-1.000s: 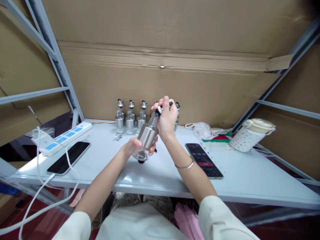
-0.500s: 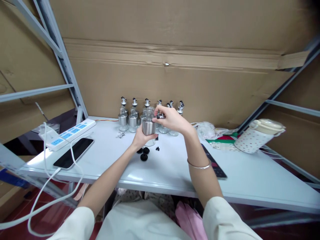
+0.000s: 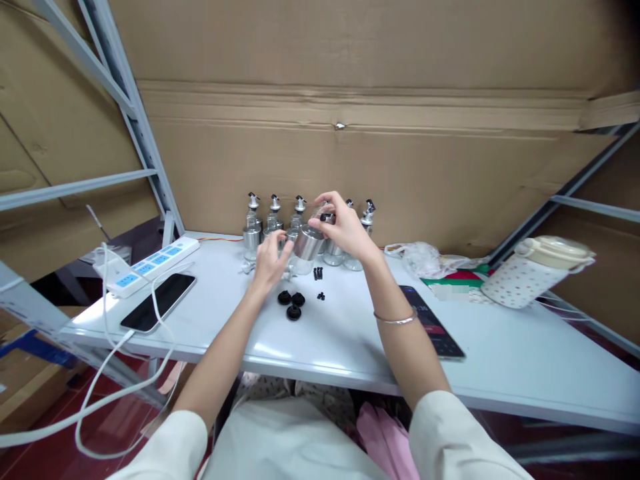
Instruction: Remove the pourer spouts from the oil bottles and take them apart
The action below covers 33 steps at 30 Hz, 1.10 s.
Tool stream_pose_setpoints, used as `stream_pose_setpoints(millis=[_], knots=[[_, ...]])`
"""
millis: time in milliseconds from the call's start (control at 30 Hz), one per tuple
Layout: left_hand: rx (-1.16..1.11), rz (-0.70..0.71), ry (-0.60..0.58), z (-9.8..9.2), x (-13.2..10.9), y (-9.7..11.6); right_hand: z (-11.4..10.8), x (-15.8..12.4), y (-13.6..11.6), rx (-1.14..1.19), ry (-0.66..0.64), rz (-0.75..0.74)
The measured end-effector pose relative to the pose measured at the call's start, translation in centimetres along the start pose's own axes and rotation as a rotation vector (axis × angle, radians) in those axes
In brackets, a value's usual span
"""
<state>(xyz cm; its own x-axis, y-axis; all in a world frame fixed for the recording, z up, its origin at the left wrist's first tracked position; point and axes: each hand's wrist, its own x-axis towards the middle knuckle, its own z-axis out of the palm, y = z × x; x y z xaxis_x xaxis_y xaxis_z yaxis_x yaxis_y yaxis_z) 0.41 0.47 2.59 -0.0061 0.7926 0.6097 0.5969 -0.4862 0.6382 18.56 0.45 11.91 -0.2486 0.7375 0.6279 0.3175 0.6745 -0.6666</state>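
My right hand (image 3: 345, 230) is closed on the neck of a small glass oil bottle (image 3: 307, 244) with a steel sleeve and holds it tilted above the white table (image 3: 350, 333). My left hand (image 3: 269, 261) hovers just left of the bottle, fingers loosely apart and holding nothing. Three black round caps (image 3: 293, 303) lie on the table under my hands, with a few small black bits (image 3: 318, 273) beside them. A row of similar bottles with pourer spouts (image 3: 274, 223) stands behind, against the cardboard wall.
A phone (image 3: 159, 301) and a white power strip (image 3: 155, 259) with cables lie at the left. A second phone (image 3: 433, 323) lies right of my right arm. A spotted white jug (image 3: 535, 270), a plastic bag (image 3: 420, 257) and a coloured cloth (image 3: 450, 277) sit at the right.
The bottle went from slanted near me to farther out over the table. My left hand has let go of its steel body. The black caps now show on the table.
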Motion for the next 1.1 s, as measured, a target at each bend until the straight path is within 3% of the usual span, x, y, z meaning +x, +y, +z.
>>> stream_pose_setpoints(millis=[67,133,233,467,767,933,1100], knots=[[0.243,-0.262,0.033,-0.9,0.6,-1.4,0.2,0.4,1.6,-0.030,0.080,0.010],[0.430,-0.499,-0.078,-1.6,0.8,-2.8,0.5,0.7,3.1,-0.120,0.113,0.008],[0.515,-0.600,-0.247,-1.8,0.6,-4.1,1.1,0.8,5.0,-0.269,0.149,0.000],[0.478,-0.499,-0.343,0.1,-0.2,-3.5,2.2,0.4,8.1,-0.499,0.117,0.064],[0.166,-0.169,-0.508,1.5,-0.9,-3.5,3.0,0.2,9.8,-0.508,0.149,0.102],[0.099,-0.142,-0.566,1.4,-1.1,-3.8,3.2,0.2,10.4,-0.518,0.193,0.075],[0.097,-0.099,-0.550,1.5,-1.2,-3.7,3.5,-0.1,10.6,-0.512,0.188,0.034]])
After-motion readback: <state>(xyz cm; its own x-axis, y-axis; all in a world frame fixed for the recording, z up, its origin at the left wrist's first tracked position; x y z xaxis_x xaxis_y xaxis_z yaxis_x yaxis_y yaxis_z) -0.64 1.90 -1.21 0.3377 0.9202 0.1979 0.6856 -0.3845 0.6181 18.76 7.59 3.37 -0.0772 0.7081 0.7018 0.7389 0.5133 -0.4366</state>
